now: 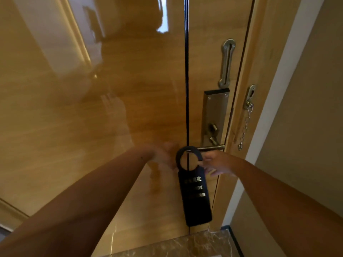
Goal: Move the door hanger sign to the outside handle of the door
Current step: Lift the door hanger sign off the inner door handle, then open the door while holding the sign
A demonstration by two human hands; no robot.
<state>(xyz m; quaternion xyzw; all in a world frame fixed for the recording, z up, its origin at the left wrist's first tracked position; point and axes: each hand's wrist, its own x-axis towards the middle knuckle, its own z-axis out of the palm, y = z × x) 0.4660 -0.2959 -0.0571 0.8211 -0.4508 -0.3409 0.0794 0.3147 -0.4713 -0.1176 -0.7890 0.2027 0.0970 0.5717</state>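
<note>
A black door hanger sign (194, 193) with pale lettering hangs upright in front of the wooden door (92, 117). Its hooked ring sits just left of the tip of the metal lever handle (211, 148), touching or overlapping it. My right hand (217, 165) is at the ring's open right side, with its fingers on the sign's neck. My left hand (163, 154) is blurred, just left of the ring, fingers apart; I cannot tell whether it touches the sign.
The door is closed in its frame (239, 127). A metal lock plate with thumb turns (214, 117) and a slide guard (226, 62) sit above the handle. A security chain (245, 127) hangs on the frame. A beige wall (306, 127) is at the right, marble floor (176, 245) below.
</note>
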